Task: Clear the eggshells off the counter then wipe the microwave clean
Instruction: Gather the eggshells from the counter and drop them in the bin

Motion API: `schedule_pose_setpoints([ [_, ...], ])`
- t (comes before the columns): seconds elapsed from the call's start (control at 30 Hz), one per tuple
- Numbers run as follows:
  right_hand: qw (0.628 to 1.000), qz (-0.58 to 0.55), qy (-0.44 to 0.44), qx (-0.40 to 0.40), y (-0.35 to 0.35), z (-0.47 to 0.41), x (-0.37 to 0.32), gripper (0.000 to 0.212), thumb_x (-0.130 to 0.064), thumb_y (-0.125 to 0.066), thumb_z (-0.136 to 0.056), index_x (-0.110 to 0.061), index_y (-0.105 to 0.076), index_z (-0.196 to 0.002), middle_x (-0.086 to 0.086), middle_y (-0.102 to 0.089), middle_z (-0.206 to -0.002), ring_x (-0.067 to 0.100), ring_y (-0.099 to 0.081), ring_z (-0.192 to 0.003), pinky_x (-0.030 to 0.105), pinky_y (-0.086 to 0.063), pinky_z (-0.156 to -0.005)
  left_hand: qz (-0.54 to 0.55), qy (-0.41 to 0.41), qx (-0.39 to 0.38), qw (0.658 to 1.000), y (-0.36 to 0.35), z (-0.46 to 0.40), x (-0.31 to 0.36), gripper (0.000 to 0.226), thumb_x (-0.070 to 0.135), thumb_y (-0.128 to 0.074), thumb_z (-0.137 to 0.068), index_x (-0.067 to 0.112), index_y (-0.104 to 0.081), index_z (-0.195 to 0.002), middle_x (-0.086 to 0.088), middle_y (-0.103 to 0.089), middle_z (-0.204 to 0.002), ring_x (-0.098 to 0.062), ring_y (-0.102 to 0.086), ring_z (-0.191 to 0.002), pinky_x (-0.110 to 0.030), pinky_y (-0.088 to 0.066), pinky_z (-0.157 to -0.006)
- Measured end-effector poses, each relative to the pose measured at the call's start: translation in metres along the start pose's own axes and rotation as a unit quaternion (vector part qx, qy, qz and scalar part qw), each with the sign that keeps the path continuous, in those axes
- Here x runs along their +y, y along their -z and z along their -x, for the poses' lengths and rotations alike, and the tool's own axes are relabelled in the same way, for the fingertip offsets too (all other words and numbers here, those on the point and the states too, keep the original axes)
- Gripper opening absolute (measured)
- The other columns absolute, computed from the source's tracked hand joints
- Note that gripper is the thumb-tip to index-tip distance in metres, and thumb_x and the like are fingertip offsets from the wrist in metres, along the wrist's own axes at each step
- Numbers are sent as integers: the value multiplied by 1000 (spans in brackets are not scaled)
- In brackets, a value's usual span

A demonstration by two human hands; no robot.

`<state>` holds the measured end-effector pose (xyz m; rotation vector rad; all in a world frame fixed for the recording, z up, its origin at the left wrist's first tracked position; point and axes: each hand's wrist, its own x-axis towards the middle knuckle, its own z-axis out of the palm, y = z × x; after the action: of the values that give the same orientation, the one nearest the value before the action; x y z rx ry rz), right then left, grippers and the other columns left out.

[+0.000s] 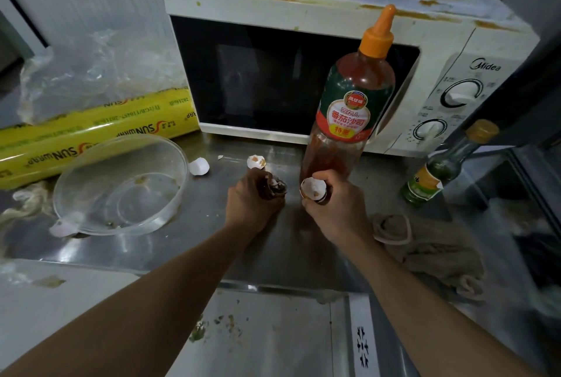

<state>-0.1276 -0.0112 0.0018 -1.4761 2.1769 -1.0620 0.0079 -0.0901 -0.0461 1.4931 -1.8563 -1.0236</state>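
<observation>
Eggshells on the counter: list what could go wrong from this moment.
1. The right hand holding a shell half sits against the base of the tall ketchup bottle; a bump could topple it.
2. The left hand grips crushed shells; fragments may drop onto the counter.
3. Loose shells near the clear bowl, and one at its front rim, could be missed.
</observation>
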Motion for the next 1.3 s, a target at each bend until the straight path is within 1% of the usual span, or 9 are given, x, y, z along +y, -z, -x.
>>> schedule_pose_setpoints([
  [0.23, 1000, -11, 0, -6, 0, 3, 2, 31, -16, -77, -74, -16, -63, -102, -7, -63, -86, 7, -58, -78, 4, -40, -61, -17, -15, 8, 1000, 0, 0, -1, 46, 28, -82, -67, 19, -58, -106, 1, -69, -102, -13, -63, -93, -21, -46, -78],
  [0.5, 1000, -9, 1, 1, 0, 6, 4, 30, -14, -77, -72, -16, -64, -99, -10, -60, -80, 7, -57, -74, -2, -35, -57, -17, -32, 2, 999, 0, 4, -2, 44, 25, -81, -68, 20, -54, -102, 1, -67, -102, -12, -61, -93, -21, -46, -77],
  [0.73, 1000, -5, -3, -8, -3, 8, 4, 32, -16, -77, -74, -16, -64, -103, -4, -66, -90, 8, -57, -79, -1, -35, -58, -13, -43, 4, 999, 2, 6, -4, 45, 24, -82, -67, 22, -52, -101, 4, -66, -100, -6, -56, -87, -20, -44, -75],
  [0.87, 1000, -5, 0, -8, -5, 10, 3, 32, -17, -76, -74, -15, -64, -104, 1, -68, -94, 13, -62, -83, 12, -42, -65, 4, -47, 15, 999, 5, 7, -7, 43, 21, -83, -66, 28, -51, -94, 11, -62, -89, -5, -58, -84, -17, -44, -73],
  [0.97, 1000, -8, -1, -3, -8, 11, 3, 31, -15, -77, -73, -15, -64, -102, 0, -68, -91, 11, -61, -80, 4, -38, -62, 18, -46, 26, 998, 9, 9, -9, 46, 20, -83, -65, 36, -47, -89, 24, -56, -77, 0, -57, -79, -12, -43, -71],
  [1.03, 1000, -12, -3, -2, -10, 12, 3, 32, -14, -78, -72, -14, -65, -101, -2, -67, -87, 8, -58, -76, -2, -36, -58, 18, -46, 32, 998, 11, 10, -12, 46, 20, -83, -64, 36, -47, -87, 27, -54, -74, 1, -57, -76, -11, -43, -68],
  [1.17, 1000, -15, 5, -4, -11, 12, -1, 33, -13, -78, -71, -14, -64, -102, -8, -61, -83, 7, -57, -75, -1, -38, -59, 10, -41, 38, 998, 17, 11, -13, 43, 18, -83, -65, 31, -49, -89, 23, -55, -76, -6, -60, -82, -22, -49, -72],
  [1.23, 1000, -8, 11, -6, -11, 11, -2, 34, -14, -78, -72, -14, -64, -103, -7, -62, -86, 7, -57, -77, 1, -38, -60, 16, -35, 39, 999, 19, 11, -11, 42, 18, -82, -66, 30, -49, -88, 21, -56, -76, -5, -59, -79, -19, -47, -69],
  [1.3, 1000, -1, 16, -7, -11, 11, -4, 34, -15, -78, -72, -14, -64, -103, -4, -64, -88, 7, -57, -78, 2, -38, -60, 25, -24, 42, 999, 23, 12, -9, 41, 19, -82, -66, 32, -48, -84, 21, -57, -74, 2, -56, -72, -12, -40, -61],
])
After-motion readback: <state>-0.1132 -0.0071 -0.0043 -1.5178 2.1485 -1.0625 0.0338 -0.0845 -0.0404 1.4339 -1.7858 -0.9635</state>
